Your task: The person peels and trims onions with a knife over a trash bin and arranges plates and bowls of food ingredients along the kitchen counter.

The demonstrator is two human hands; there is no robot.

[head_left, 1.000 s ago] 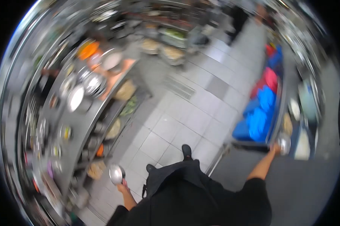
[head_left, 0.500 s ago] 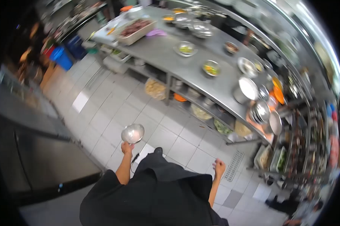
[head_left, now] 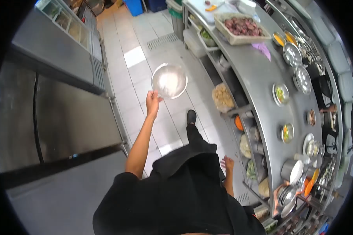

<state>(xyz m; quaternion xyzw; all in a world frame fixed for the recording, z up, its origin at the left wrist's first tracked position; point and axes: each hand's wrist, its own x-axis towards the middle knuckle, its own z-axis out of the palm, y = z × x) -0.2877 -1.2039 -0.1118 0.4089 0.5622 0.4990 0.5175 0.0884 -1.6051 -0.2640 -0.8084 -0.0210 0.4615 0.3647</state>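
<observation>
My left hand [head_left: 153, 103] is closed on the near rim of a round metal bowl [head_left: 159, 87], holding it out over the tiled floor. A pale patch shows inside the bowl; whether it is contents or glare I cannot make out. Down by my right side, my right hand [head_left: 228, 162] hangs with its fingers loosely apart and nothing in them. It is nearest to the shelves under the steel worktable [head_left: 248, 70], touching nothing. My dark shoe [head_left: 191, 116] is stepping forward below the bowl.
Steel refrigerators [head_left: 74, 125] line my left side. On the worktable stand a basket of dark red pieces [head_left: 231, 38], small bowls of cut vegetables [head_left: 286, 133] and a deep pot [head_left: 291, 171]. A bag of pale food [head_left: 222, 98] sits on the lower shelf. Blue bins [head_left: 134, 7] stand ahead.
My view has turned left, towards the refrigerators and the aisle. The bowl in my left hand now sits farther ahead. My right hand's fingers have loosened from a curl.
</observation>
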